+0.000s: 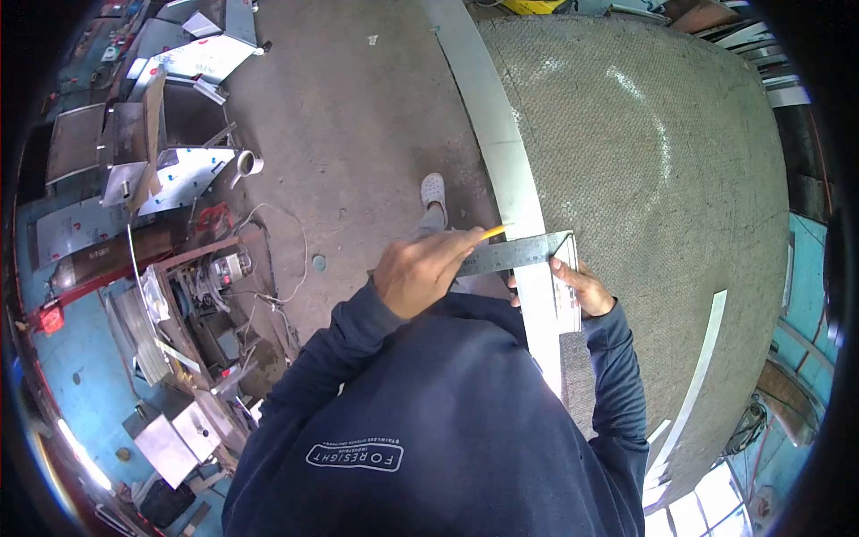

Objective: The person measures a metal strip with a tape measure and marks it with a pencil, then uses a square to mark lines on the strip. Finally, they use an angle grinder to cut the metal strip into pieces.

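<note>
My left hand (416, 273) is closed around a yellow pencil (494, 232), whose tip is at the left edge of a long pale metal strip (508, 166). Across the strip lies the steel ruler blade (510, 254) of a square, its left end partly hidden by my left hand. At the strip's right side, my right hand (583, 288) grips the square's thick stock (565, 309), thumb on top. Some of its fingertips show at the strip's left edge.
The strip runs along the edge of a textured table (626, 179) with white chalky marks. Another thin strip (702, 376) lies at the right. Sheet-metal pieces (192, 174), a mug (249, 163) and a cluttered wooden shelf (215, 268) are at the left. A shoe (433, 188) stands on the floor.
</note>
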Tool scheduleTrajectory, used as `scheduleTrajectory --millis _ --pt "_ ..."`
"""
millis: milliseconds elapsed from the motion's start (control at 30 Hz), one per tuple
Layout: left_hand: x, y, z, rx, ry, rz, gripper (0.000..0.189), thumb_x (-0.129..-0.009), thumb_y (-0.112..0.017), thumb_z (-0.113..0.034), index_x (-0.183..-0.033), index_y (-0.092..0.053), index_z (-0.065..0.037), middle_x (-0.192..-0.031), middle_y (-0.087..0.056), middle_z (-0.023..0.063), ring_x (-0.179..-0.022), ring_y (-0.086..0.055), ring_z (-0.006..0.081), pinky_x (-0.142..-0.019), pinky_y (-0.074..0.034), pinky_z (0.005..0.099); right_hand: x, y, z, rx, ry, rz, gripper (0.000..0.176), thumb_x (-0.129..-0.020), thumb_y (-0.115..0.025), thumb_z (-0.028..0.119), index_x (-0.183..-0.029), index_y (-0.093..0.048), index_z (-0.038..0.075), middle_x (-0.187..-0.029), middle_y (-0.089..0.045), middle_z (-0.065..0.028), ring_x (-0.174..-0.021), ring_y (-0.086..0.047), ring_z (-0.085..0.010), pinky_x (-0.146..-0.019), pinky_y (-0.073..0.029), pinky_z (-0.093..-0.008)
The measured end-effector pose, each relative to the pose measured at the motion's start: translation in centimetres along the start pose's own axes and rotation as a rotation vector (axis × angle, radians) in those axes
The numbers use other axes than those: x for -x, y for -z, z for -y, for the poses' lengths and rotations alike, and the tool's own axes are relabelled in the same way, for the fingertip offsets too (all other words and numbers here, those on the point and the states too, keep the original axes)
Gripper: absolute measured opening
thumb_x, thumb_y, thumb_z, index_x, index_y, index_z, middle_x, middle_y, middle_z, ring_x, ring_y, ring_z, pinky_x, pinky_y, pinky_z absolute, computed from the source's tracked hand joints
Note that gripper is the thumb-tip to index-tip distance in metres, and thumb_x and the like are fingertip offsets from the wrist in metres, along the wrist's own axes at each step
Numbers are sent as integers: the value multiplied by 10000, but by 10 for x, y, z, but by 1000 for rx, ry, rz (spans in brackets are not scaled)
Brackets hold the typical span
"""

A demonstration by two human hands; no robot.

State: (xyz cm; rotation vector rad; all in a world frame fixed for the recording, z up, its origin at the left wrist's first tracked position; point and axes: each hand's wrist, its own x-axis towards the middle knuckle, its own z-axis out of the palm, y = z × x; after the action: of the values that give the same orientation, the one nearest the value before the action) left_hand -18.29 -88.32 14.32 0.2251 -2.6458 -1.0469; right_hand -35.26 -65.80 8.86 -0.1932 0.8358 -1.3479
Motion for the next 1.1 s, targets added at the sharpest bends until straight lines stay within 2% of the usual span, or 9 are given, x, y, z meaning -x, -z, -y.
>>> scheduleTrajectory --millis 133,267,367,433,533,567,800,967,1100 --pt "-8 -8 -2 -29 -112 26 286 -845 -666 -32 -1131 -680 -32 -948 -723 137 -756 -726 225 -603 -596 297 2 -3 2 -13 -20 -10 557 -976 -508 388 -1299 -473 -64 -1102 -643 -271 -908 -702 -357 -716 -617 -405" --pt "-17 -10 -13 -101 -157 62 314 -817 -661 -6 -1129 -684 -32 -951 -720 133 -732 -721 226 -603 -599 291 4 -12 7 -58 -27 -70 529 -980 -508 370 -1282 -481 -64 -1092 -645 -275 -876 -708 -356 -690 -622 -399" --pt "-19 2 -14 -169 -179 119 322 -805 -649 -2 -1124 -689 -32 -963 -715 129 -705 -713 221 -584 -591 289 2 -7 2 -39 2 -53 506 -982 -507 350 -1275 -484 -62 -1063 -653 -275 -856 -712 -350 -682 -624 -395" --pt "-19 22 -13 -235 -173 262 314 -810 -639 -18 -1120 -689 -28 -979 -711 134 -693 -708 216 -564 -581 290 1 -6 3 -18 9 -55 494 -985 -503 341 -1269 -488 -63 -1048 -659 -271 -853 -713 -347 -683 -624 -395" --pt "-29 17 -28 -299 -197 300 308 -822 -627 -38 -1123 -687 -25 -977 -711 136 -674 -705 215 -550 -574 297 0 -10 4 -22 12 -78 473 -988 -493 329 -1247 -505 -66 -1014 -673 -255 -838 -716 -333 -682 -625 -386" --pt "-30 6 -27 -272 -229 241 298 -826 -621 -39 -1116 -687 -20 -981 -710 135 -653 -703 219 -538 -572 295 0 -9 2 -14 9 -94 468 -989 -490 329 -1239 -511 -66 -1016 -673 -252 -829 -717 -328 -686 -624 -382" --pt "-19 14 -23 -250 -219 247 328 -799 -626 -4 -1123 -680 -6 -1036 -703 154 -599 -685 230 -507 -562 288 8 -20 13 68 -24 -140 449 -1004 -474 323 -1238 -514 -58 -1020 -674 -236 -820 -715 -316 -698 -616 -379" --pt "-18 4 -18 -186 -263 211 356 -791 -616 19 -1143 -666 6 -1034 -702 161 -649 -696 228 -542 -570 295 5 -16 6 51 40 -112 440 -1005 -474 327 -1231 -524 -47 -1026 -676 -227 -831 -712 -318 -684 -611 -378" --pt "-19 12 -21 -243 -252 242 351 -806 -606 8 -1152 -661 3 -1038 -701 166 -682 -705 233 -559 -573 295 8 -15 8 60 11 -106 442 -1002 -477 323 -1249 -513 -41 -1032 -673 -232 -832 -709 -319 -727 -604 -379"
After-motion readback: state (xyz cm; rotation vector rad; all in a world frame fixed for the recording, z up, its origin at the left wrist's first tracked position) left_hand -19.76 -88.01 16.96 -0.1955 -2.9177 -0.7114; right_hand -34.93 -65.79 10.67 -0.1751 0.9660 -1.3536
